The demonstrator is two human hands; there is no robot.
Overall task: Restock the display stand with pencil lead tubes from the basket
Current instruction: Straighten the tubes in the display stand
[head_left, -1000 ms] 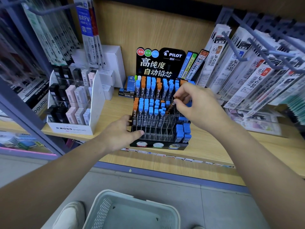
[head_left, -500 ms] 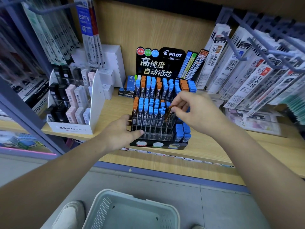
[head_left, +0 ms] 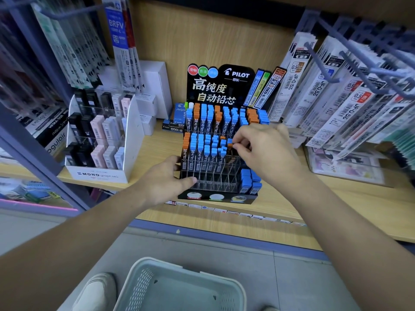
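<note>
left hand: my thumb and curled fingers grip the display stand at its front-left corner.
right hand: fingertips narrow, pinching an orange-capped lead tube.
lead tube: in the stand's middle tier, right of the blue caps.
basket: on the floor below the stand.

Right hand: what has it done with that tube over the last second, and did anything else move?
The right hand lowered the orange-capped tube from a tilt above the middle row into a slot of the display stand; it still pinches the cap. The left hand kept gripping the stand's left side; the basket stayed put.
</note>
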